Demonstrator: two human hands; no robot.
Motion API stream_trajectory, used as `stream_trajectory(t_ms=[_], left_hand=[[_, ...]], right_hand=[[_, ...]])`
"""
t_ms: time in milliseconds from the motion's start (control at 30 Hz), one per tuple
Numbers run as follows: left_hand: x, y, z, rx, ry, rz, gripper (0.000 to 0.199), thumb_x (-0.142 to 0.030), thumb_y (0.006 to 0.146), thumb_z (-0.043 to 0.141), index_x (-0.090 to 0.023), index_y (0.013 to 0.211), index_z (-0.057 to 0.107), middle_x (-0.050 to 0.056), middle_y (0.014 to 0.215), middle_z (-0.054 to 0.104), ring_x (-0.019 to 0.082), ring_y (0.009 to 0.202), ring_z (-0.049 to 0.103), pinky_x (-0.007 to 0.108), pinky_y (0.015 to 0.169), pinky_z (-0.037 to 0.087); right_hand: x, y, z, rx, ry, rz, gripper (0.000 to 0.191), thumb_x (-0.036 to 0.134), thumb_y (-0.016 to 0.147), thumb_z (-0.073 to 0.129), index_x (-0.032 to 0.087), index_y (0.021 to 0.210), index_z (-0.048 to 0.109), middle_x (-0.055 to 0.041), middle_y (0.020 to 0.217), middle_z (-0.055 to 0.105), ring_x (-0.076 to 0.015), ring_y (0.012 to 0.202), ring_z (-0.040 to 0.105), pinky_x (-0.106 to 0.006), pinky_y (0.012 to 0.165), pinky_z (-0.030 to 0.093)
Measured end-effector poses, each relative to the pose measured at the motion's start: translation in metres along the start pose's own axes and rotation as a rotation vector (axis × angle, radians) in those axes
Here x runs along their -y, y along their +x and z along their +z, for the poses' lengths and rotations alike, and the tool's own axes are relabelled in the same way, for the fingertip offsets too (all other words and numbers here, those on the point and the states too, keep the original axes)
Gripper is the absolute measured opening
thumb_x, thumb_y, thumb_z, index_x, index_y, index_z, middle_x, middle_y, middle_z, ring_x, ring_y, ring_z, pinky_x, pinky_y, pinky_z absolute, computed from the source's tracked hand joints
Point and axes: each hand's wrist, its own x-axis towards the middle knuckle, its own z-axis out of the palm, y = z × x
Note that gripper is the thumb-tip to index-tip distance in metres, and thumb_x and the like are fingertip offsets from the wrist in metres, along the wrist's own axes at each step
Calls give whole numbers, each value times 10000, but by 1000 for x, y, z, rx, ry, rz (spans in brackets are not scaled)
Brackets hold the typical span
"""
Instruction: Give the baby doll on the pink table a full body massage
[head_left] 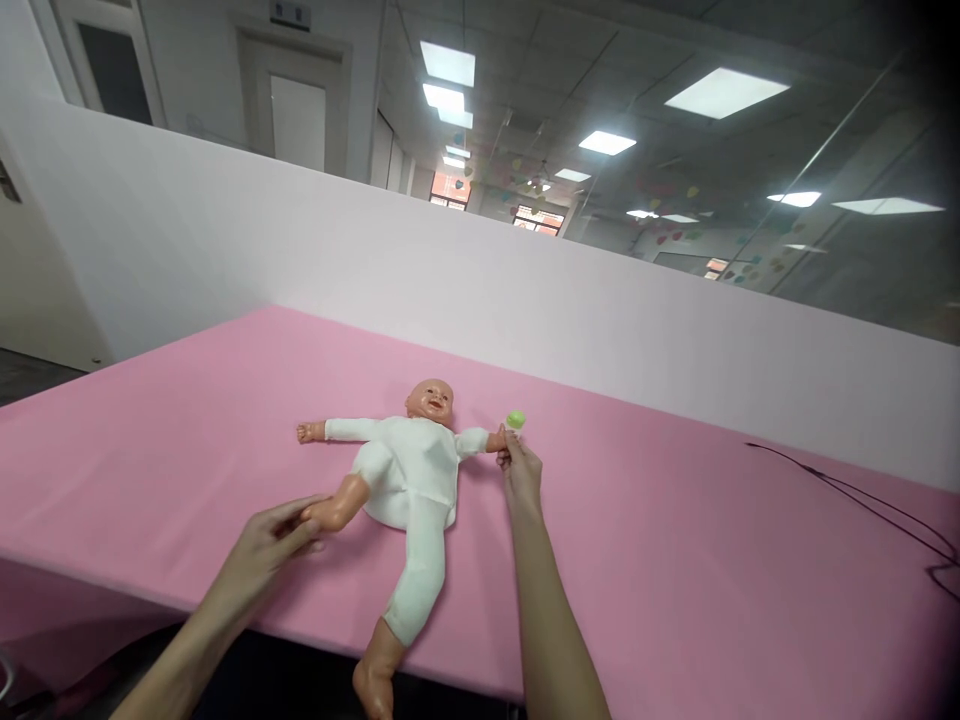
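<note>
My left hand [259,552] is curled closed around the baby doll's [409,480] foot [334,515], and my right hand [520,472] pinches a small green thing [515,420] beside the doll's other hand, above the pink cloth [637,540]

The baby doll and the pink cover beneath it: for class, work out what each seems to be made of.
The baby doll's head looks like moulded vinyl or plastic: smooth, faintly glossy, with shaped features. Its white suit seems soft cloth, creased and padded-looking. The pink cover looks like matte fabric, draping downward at its near edge, though the exact cloth cannot be told.
</note>
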Motion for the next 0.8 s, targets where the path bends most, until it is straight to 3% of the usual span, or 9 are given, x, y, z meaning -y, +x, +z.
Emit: stream_trajectory(t_ms=[133, 200, 267, 333, 433, 533, 633, 700, 800], left_hand=[[30, -48, -48, -18, 99, -81, 567, -634, 628, 875, -233, 1029, 850, 103, 1028, 806, 338, 945, 743, 350, 711, 644], [45, -66, -57, -7, 113, -105, 522, -649, 611, 868, -263, 961, 862, 85, 916, 803, 321, 837, 740, 361, 659, 638], [54, -76, -56, -21, 109, -87, 478, -648, 627, 853, -280, 930, 865, 67, 833, 784, 294, 757, 719, 365, 645, 629], [53, -75, -48, -16, 103, -49, 458, -629, 641, 850, -272, 928, 865, 62, 804, 771, 274, 702, 694, 363, 629, 618], [30, -55, -27, 51, 91, 6, 457, -570, 665, 863, -233, 975, 858, 69, 845, 777, 263, 694, 686, 362, 645, 612], [-2, -24, 6, 123, 55, 54, 447, -512, 730, 850, -196, 1045, 839, 87, 930, 791, 270, 800, 714, 359, 750, 609], [-23, 13, 41, 172, 25, 128, 463, -490, 779, 820, -166, 1110, 819, 122, 1044, 798, 308, 969, 724, 372, 847, 593], [-27, 35, 59, 157, -5, 173, 488, -509, 779, 816, -154, 1115, 815, 136, 1102, 795, 321, 1019, 723, 390, 884, 587], [-25, 54, 67, 144, -40, 183, 527, -551, 752, 827, -139, 1079, 821, 147, 1110, 796, 330, 1020, 731, 416, 900, 591]], right_hand=[[-21, 20, -31, -309, -8, 77, 469, 545, 546, 924, 186, 650, 640, 41, 570, 551, -109, 523, 461, -268, 482, 391], [-28, 25, -40, -389, -39, 122, 467, 529, 539, 923, 195, 628, 609, 52, 536, 524, -109, 498, 443, -263, 446, 349], [-27, 27, -41, -387, -38, 106, 449, 519, 560, 911, 201, 628, 601, 52, 536, 518, -110, 490, 436, -267, 436, 340], [-20, 25, -33, -296, 9, 54, 420, 513, 593, 895, 199, 654, 623, 40, 576, 545, -109, 499, 443, -271, 448, 365], [-6, 13, -13, -56, 74, 23, 406, 518, 618, 893, 184, 757, 709, 16, 671, 614, -98, 528, 455, -258, 476, 389], [2, -6, 10, 241, -47, 32, 441, 561, 659, 883, 167, 813, 756, 12, 661, 632, -96, 524, 466, -248, 492, 383], [0, -22, 24, 498, -209, 49, 452, 598, 717, 846, 160, 742, 736, 22, 590, 606, -112, 519, 505, -254, 520, 397], [-2, -28, 28, 555, -230, 55, 462, 611, 734, 830, 163, 719, 719, 30, 571, 594, -117, 521, 520, -252, 534, 399], [-1, -26, 25, 511, -217, 57, 462, 604, 718, 844, 161, 710, 715, 30, 569, 594, -112, 519, 514, -247, 533, 391]])
